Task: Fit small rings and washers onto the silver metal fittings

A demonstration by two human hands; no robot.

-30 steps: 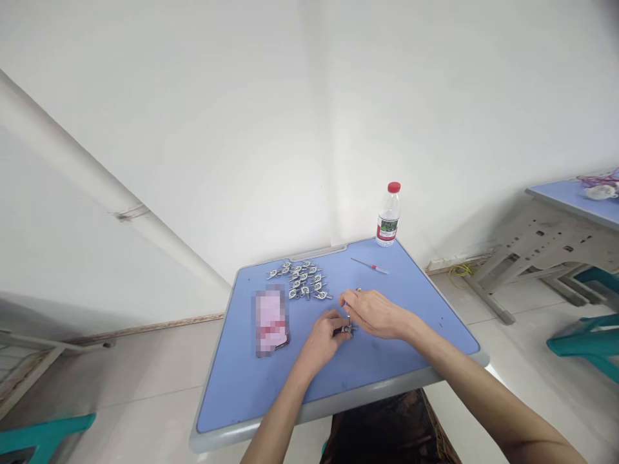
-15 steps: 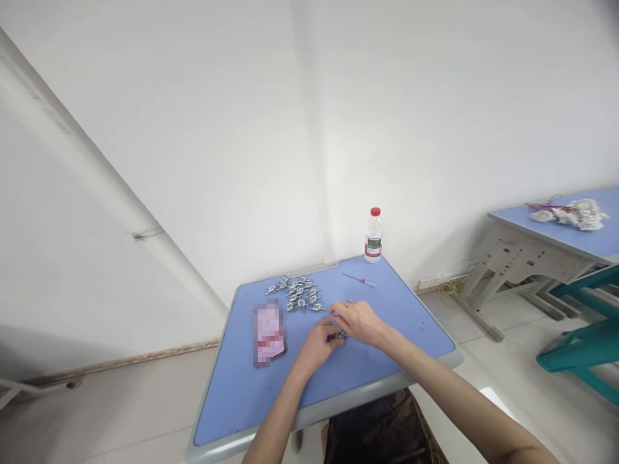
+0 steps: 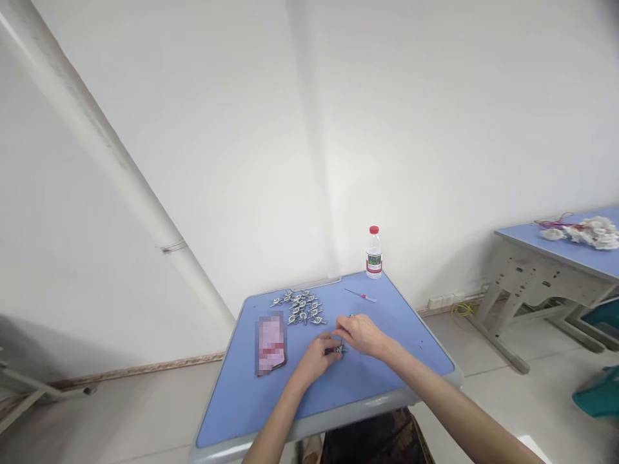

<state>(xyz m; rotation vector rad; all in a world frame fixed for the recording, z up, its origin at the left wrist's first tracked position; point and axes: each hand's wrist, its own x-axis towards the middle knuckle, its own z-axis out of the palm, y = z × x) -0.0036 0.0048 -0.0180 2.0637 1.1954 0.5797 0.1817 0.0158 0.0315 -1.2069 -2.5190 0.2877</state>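
My left hand point(image 3: 316, 358) rests low over the blue desk point(image 3: 382, 383), its fingers closed around a small silvery piece point(image 3: 341, 349) with a dark part beside the fingertips. Just above and to the right, my right hand point(image 3: 362, 334) is pinched, its fingertips over that piece; whatever sits in the pinch is too small to make out. Beyond the hands lies a cluster of several small silvery pieces point(image 3: 300, 308) with thin pointed ends. A slim screwdriver-like tool point(image 3: 360, 295) with a red band and clear handle lies at the back right of the desk.
A pink phone-shaped item point(image 3: 271, 345), blurred out, lies left of my hands. A clear bottle point(image 3: 374, 254) with a red cap stands at the back corner by the wall. Off to the right, another desk point(image 3: 541, 248) carries white fluffy items point(image 3: 592, 233); a teal stool point(image 3: 599, 393) is nearby.
The view has tilted and shifted, so the desk sits slightly lower. My right hand's fingertips have drawn together over the piece, which my left hand still holds.
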